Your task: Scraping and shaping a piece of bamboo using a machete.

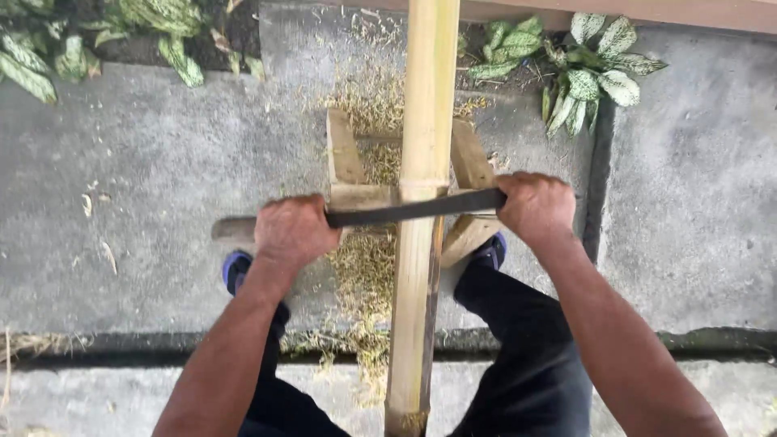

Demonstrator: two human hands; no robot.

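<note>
bamboo pole (425, 121) running straight up the middle of the view, pale yellow, resting on a small wooden stand (346, 154) and passing between the knees. lower part of the pole darker along its right side, with a split or shaved strip showing there.

dark blade (413, 209) laid crosswise over the pole, just above the spot where the pole meets the stand's crosspiece, tilted slightly so the right end sits higher. touching the pole's top surface.

left hand (293, 231) curled tight into a fist around the blade's handle end, knuckles up; wooden handle (233, 229) sticking out to the left beyond the fist. right hand (536, 206) closed fully over the far end of the blade, fingers wrapped down and hiding the tip. both hands level with each other, one on each side of the pole, well apart.

fine straw-coloured shavings (364, 267) scattered under and around the stand, thickest just left of the pole and trailing toward the bottom edge.

dark trousers (534, 356) on both legs, blue shoes (236, 269) planted either side of the stand on grey concrete ground (146, 178). narrow dark gutter (712, 340) crossing the concrete below the feet.

green leafy plants (595, 69) with white-speckled leaves at upper right, more green leaves at upper left along the edge of the concrete.
</note>
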